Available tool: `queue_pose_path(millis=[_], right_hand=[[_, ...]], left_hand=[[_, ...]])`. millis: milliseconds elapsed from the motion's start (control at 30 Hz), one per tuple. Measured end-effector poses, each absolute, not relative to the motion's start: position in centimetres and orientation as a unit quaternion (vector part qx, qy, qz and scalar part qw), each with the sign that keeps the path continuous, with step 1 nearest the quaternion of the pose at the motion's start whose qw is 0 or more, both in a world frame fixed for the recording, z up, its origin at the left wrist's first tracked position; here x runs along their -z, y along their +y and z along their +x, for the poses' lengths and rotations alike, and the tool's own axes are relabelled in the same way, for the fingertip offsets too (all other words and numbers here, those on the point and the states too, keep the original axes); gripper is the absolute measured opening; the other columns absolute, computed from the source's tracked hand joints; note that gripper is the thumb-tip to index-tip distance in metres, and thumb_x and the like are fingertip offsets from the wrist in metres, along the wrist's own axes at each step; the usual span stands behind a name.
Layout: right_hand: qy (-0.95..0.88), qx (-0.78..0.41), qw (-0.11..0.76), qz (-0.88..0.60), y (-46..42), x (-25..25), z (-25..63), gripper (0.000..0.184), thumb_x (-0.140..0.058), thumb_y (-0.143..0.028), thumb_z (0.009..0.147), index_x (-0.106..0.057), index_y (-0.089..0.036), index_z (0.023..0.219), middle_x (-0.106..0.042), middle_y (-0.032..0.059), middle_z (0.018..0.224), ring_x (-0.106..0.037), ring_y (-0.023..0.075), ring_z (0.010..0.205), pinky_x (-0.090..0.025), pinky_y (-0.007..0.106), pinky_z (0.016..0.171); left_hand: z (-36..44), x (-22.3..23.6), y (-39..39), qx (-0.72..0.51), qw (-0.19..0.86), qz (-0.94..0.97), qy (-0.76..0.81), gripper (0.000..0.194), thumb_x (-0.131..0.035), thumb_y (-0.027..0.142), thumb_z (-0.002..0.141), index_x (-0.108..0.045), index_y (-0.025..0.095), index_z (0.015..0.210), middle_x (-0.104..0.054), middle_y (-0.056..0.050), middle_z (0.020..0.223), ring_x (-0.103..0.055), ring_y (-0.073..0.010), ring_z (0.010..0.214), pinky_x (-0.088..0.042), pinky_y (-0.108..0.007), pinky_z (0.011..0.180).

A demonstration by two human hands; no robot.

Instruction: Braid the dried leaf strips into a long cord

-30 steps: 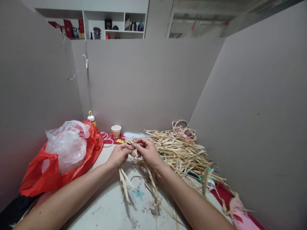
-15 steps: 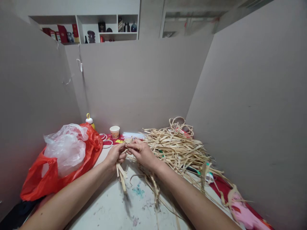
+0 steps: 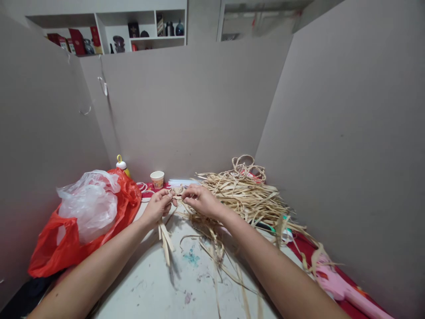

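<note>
My left hand (image 3: 158, 207) is closed round a bundle of dried straw strips (image 3: 165, 241), whose loose ends hang down below the palm. A small piece of woven straw (image 3: 178, 190) shows just beyond the fingertips, partly hidden by them. Close by on the right, my right hand (image 3: 202, 201) has its thumb and fingers pinched together at a straw strip that runs across from the left hand. A short gap separates the two hands. Under the right forearm, a plaited straw length (image 3: 217, 246) trails over the table.
A large heap of straw strips (image 3: 245, 195) lies at right, with coiled straw cord (image 3: 247, 166) behind. Red and clear plastic bags (image 3: 89, 208) fill the left. A paper cup (image 3: 157, 179) and yellow-white bottle (image 3: 122, 165) stand at the back. Grey partitions (image 3: 186, 110) enclose the table (image 3: 149, 283).
My right hand has drawn apart from the left, opening a gap between them. The left hand has turned slightly and still grips the strips. The whole view has shifted a little.
</note>
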State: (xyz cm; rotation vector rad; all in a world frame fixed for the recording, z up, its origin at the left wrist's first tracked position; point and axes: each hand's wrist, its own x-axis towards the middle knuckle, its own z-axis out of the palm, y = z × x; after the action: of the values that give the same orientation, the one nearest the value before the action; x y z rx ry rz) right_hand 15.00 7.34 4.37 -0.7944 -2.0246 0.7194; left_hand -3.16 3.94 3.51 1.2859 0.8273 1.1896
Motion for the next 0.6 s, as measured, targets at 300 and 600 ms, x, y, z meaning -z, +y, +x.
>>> queue_pose_path(millis=[300, 600], right_hand=[[-0.792, -0.304, 0.406, -0.340, 7.0, -4.4, 14.6, 0.021, -0.051, -0.014, 0.076, -0.071, -0.015, 0.080, -0.065, 0.0014, 0.066, -0.056, 0.0118, 0.060, -0.041, 0.022, 0.057], [-0.811, -0.305, 0.363, -0.343, 6.1, -4.1, 13.8, 0.018, -0.051, -0.014, 0.074, -0.067, -0.014, 0.065, -0.062, -0.0004, 0.058, -0.050, 0.0097, 0.054, -0.036, 0.020, 0.053]], left_hand=[[-2.7, -3.3, 3.5, -0.453, 0.541, 0.616, 0.350, 0.026, -0.056, 0.041, 0.082, -0.046, 0.019, 0.091, -0.053, 0.006, 0.062, -0.027, -0.0016, 0.037, -0.017, -0.016, 0.036], [-2.6, -2.8, 3.2, -0.405, 0.433, 0.709, 0.382, 0.032, -0.046, 0.032, 0.088, -0.036, 0.022, 0.116, -0.053, 0.007, 0.064, -0.035, -0.0048, 0.045, -0.026, -0.016, 0.043]])
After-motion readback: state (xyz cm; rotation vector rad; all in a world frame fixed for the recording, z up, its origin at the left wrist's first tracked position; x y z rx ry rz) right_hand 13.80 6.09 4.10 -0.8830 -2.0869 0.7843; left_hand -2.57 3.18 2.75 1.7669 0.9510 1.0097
